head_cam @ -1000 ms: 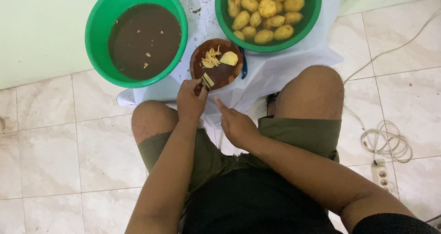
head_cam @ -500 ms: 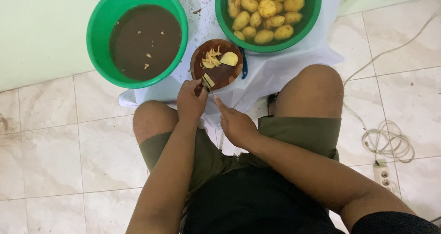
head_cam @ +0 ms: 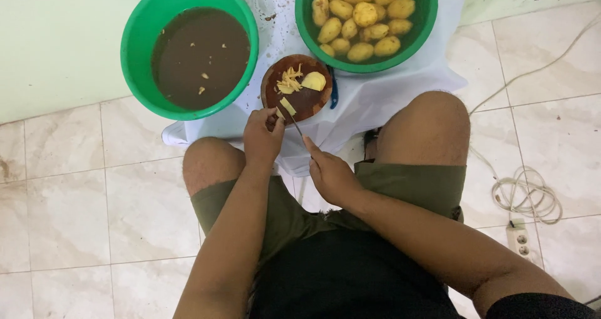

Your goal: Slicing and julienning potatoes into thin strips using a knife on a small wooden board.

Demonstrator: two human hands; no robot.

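Observation:
A small round brown wooden board [head_cam: 304,100] lies on a white sheet between two green tubs. On it are thin potato strips [head_cam: 288,80], a half potato [head_cam: 314,81] and a flat potato slice [head_cam: 287,106] at its near edge. My left hand [head_cam: 261,137] presses fingertips on that slice. My right hand [head_cam: 330,174] grips a knife [head_cam: 296,126], whose thin blade points toward the slice beside my left fingers.
A green tub [head_cam: 139,50] of murky brown water stands at the left, a green tub [head_cam: 427,25] of peeled yellow potatoes at the back right. A white cable coil [head_cam: 524,194] and a power strip [head_cam: 521,240] lie on the tiled floor at right. My bare knees flank the board.
My right hand has drawn back toward me and slightly right, so the knife blade now shows between the hands. The left hand stays on the slice.

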